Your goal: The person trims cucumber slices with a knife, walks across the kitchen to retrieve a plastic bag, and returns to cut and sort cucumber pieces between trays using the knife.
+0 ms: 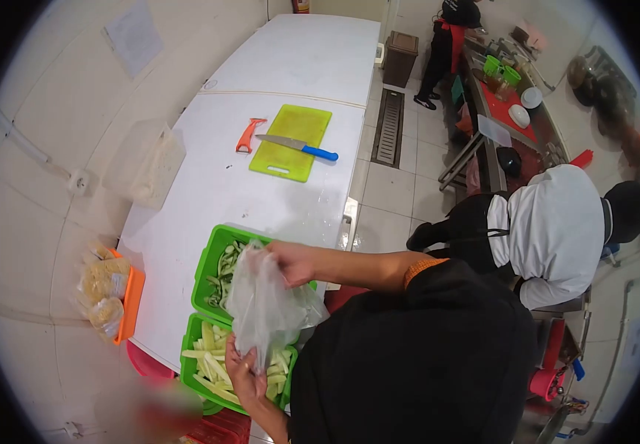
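Clear plastic bag (261,303) stretched between both hands, above two green bins that sit side by side at the bench (161,266) edge. Right hand (290,263) grips its upper end; left hand (242,374) pinches the lower. Bin by right hand (203,277): dark-green strips (224,270), partly covered by bag. Bin by left hand (188,342): pale cut sticks (212,359). Orange container (132,305) near the wall: bagged yellowish contents (104,285), heaped above rim.
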